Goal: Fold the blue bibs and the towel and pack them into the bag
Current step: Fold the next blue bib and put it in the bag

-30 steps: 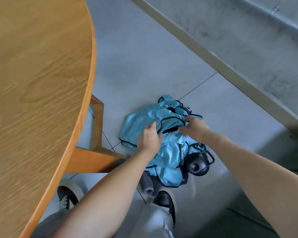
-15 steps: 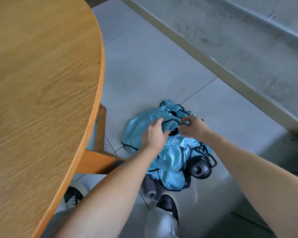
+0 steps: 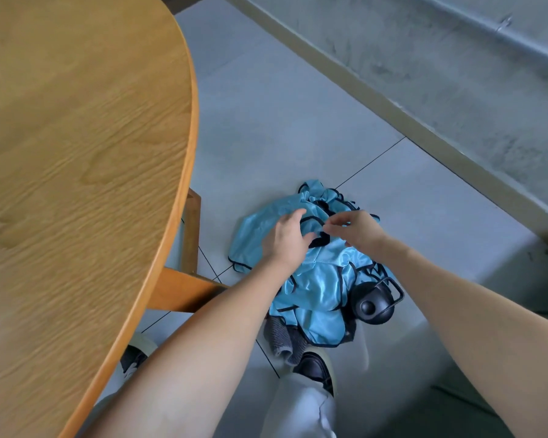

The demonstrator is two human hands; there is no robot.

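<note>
Both hands reach down over a heap of blue bibs (image 3: 314,279) on the floor (image 3: 266,128). Starting at the left, a round wooden tabletop (image 3: 76,153) fills that side of the view, its curved edge running down toward the lower left, with a wooden leg frame (image 3: 184,289) showing beneath it. A shoe (image 3: 136,355) peeks out below the tabletop edge.

Next comes the left hand (image 3: 285,238), held over the left part of the heap with its fingers loosely spread and thumb out toward the middle; whether it touches the cloth cannot be told. Just beside it, the right hand (image 3: 358,229) hovers over the top of the pile with fingers curled and fingertips drawn together near a black-trimmed edge, though whether it has pinched the trim cannot be told.

The bibs are shiny light blue with dark piping, crumpled together across a tile joint. A grey towel (image 3: 282,339) sticks out from under the near edge of the heap, close to a dark shoe (image 3: 317,368) and a pale trouser leg (image 3: 301,409). Touching the right side of the heap lies a black round object with a handle (image 3: 374,305). Farther right, a grey concrete wall (image 3: 424,74) runs diagonally across the upper corner.
</note>
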